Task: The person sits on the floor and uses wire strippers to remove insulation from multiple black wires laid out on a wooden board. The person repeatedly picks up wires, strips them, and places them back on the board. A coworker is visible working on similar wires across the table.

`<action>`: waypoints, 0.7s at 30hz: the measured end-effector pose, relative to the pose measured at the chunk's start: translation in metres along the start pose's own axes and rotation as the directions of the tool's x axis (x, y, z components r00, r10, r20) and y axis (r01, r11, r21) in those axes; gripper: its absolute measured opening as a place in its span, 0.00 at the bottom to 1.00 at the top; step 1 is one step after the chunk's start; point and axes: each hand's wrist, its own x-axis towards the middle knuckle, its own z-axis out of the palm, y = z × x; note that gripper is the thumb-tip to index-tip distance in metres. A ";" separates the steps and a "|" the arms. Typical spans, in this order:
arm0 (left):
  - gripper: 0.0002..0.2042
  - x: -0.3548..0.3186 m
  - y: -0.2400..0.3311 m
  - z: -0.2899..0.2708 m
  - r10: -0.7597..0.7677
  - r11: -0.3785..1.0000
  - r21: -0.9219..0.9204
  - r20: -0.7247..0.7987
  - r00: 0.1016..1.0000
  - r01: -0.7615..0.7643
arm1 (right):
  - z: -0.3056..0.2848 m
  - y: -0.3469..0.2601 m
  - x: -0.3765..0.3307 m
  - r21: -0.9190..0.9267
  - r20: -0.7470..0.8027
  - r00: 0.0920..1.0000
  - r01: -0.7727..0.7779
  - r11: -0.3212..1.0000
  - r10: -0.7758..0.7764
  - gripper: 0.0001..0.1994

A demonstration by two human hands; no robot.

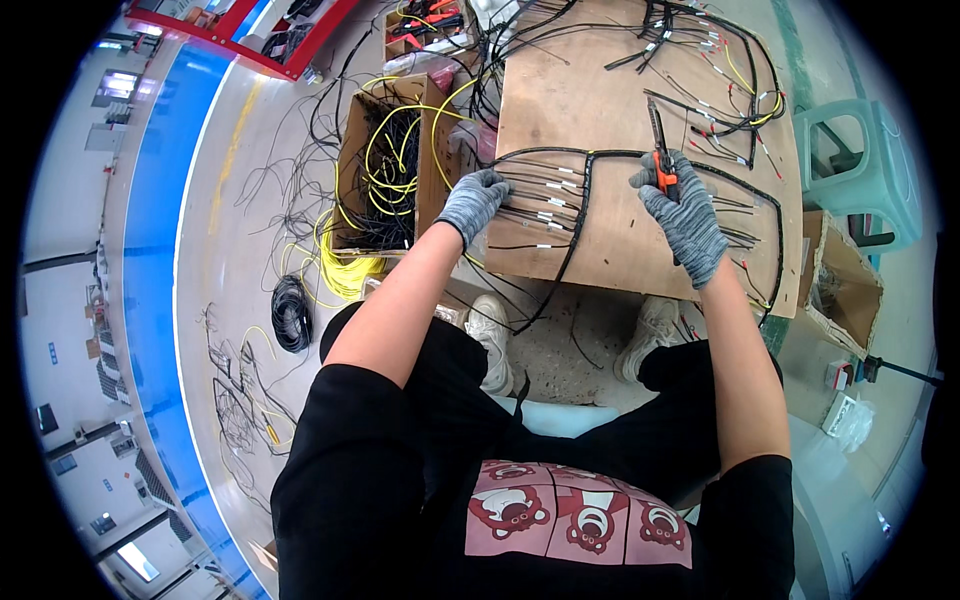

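Nearest, 2 pale shoes [490, 335] planted on the floor under the near edge of a plywood board [620, 110]. Above them, 2 grey-gloved hands over that board's near half. Left hand [472, 203] at the near-left edge, fingers curled down onto a fan of thin black wires [540, 200] with white tags; resting on or gripping, cannot tell which. Right hand [683, 215] near the middle of the near half, closed around an orange-handled cutting tool [661, 150], dark tip pointing toward the far edge. Between both hands, a black wire harness [590, 170] curving across the board, trunk running down over the near edge, branches spreading left toward the gloved fingers. Farther on, more black wiring with red, yellow and white ends [720, 60] along the far-right corner. Just off the left edge, an open cardboard box [385, 165] stuffed with black and yellow wires. Off the right edge, a green plastic stool [860, 160] and another open carton [845, 290]. Farthest, a red rack [240, 30] beyond the box.
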 end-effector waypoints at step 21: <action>0.19 -0.052 0.094 0.072 0.271 0.674 0.715 -0.007 0.962 -0.185 | -0.008 -0.008 -0.007 0.043 -0.020 0.998 0.062 0.997 -0.061 0.15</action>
